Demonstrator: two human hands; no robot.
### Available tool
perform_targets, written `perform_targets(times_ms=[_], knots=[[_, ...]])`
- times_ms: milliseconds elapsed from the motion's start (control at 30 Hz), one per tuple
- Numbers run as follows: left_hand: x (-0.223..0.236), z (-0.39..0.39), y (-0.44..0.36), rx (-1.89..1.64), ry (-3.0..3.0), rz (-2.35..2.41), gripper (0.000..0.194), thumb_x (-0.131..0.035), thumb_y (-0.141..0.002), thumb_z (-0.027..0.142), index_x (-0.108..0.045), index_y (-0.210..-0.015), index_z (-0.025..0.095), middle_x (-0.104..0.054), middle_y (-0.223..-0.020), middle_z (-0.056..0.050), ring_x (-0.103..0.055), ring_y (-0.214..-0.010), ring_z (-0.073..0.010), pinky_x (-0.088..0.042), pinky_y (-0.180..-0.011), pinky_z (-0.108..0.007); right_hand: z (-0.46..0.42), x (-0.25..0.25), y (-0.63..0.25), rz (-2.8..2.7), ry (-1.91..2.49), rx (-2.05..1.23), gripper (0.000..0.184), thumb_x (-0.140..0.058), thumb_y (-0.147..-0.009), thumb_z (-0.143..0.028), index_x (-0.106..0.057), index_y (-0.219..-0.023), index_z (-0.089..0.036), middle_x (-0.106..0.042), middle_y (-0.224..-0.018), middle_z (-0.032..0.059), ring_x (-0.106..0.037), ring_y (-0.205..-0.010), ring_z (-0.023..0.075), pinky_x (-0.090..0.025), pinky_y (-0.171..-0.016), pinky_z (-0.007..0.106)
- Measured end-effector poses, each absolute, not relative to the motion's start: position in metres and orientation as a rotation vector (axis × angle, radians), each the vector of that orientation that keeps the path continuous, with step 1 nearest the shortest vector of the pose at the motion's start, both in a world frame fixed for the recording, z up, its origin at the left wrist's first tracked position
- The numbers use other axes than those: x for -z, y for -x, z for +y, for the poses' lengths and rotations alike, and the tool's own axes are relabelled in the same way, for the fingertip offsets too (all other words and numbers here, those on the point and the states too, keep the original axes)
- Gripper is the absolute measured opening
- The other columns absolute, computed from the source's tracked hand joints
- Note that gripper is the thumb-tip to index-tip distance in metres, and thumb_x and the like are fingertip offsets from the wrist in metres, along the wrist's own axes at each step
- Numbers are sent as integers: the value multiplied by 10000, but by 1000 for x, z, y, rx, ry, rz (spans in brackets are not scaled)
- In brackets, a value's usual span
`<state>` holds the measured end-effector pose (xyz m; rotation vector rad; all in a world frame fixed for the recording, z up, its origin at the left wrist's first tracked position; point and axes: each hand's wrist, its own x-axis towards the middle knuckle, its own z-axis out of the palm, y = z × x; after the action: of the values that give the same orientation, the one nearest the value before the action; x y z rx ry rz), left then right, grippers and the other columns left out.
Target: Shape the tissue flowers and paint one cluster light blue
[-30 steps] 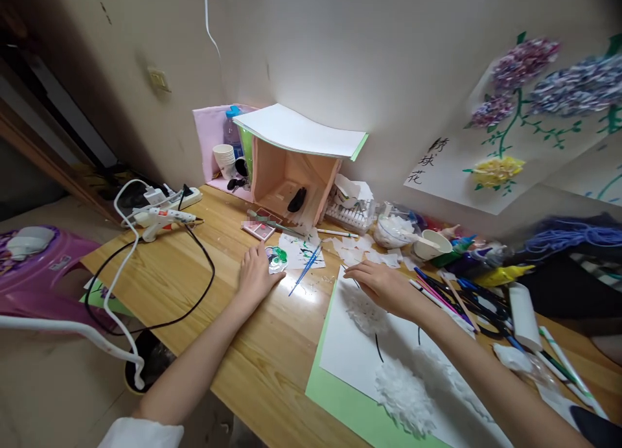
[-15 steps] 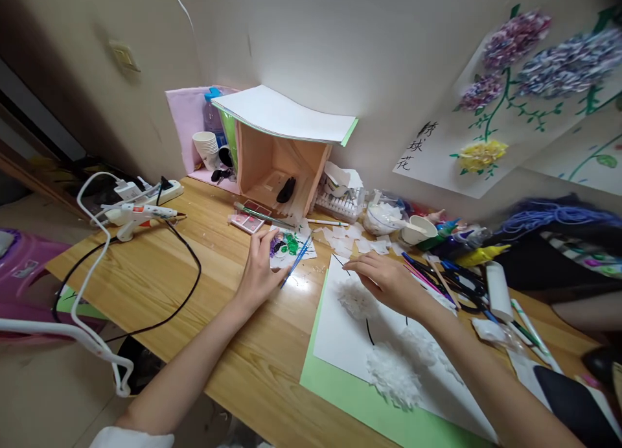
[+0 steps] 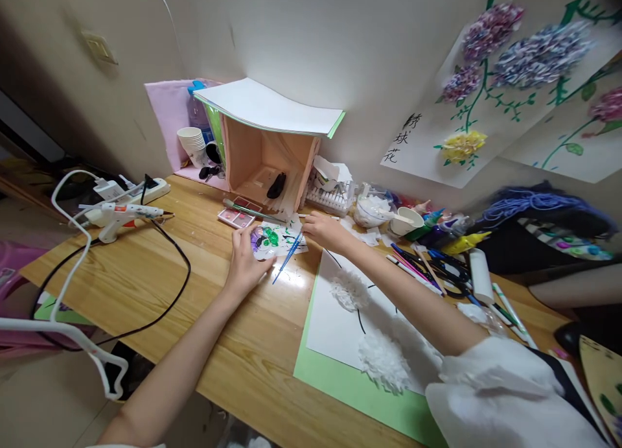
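Note:
My left hand (image 3: pixel 243 261) lies on the wooden desk (image 3: pixel 160 286), fingers curled on the edge of a paint-smeared plastic sheet (image 3: pixel 265 239) with green and purple blobs. My right hand (image 3: pixel 321 229) reaches across to the far end of a thin blue brush (image 3: pixel 287 257) that lies on paint-spotted white paper (image 3: pixel 286 237); its fingers are closed in a pinch at the brush tip. Nearer me lies a white sheet (image 3: pixel 335 328) on green card (image 3: pixel 350 396), bearing white tissue flowers (image 3: pixel 348 291) and black drawn stems.
A glue gun (image 3: pixel 119 214) and power strip (image 3: pixel 146 190) with cables sit at the left. A pink open box (image 3: pixel 265 159) topped with paper stands at the wall. Cups, paint tubes, pens and scissors (image 3: pixel 437 266) crowd the right. Flower pictures hang on the wall.
My right hand left the white sheet and moved left and away to the blue brush's far end. My left hand stayed on the paint sheet. The view shifted.

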<state>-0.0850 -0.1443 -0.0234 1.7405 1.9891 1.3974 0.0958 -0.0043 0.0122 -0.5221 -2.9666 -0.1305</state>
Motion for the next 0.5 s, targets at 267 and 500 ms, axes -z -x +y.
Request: perform_targets(times_ms=[267, 500], knots=[[30, -141, 85, -1377, -1710, 1973, 728, -737, -566, 199, -393, -1207, 196, -397, -1125, -89, -455, -1102, -247, -393, -976, -418, 6, 2, -73, -3222, 82, 230, 188, -457, -845, -94, -591, -717, -123, -579, -790, 89, -475, -809, 182, -362, -677, 284], [21, -144, 82, -1487, -1705, 1957, 716, -743, -578, 198, -403, -1209, 208, -416, -1130, -85, -450, -1113, -239, -385, -985, -414, 13, 0, -68, -3182, -10, 209, 142, -449, -841, -94, -552, -758, -145, -585, -780, 71, -485, -785, 169, -397, -656, 265]])
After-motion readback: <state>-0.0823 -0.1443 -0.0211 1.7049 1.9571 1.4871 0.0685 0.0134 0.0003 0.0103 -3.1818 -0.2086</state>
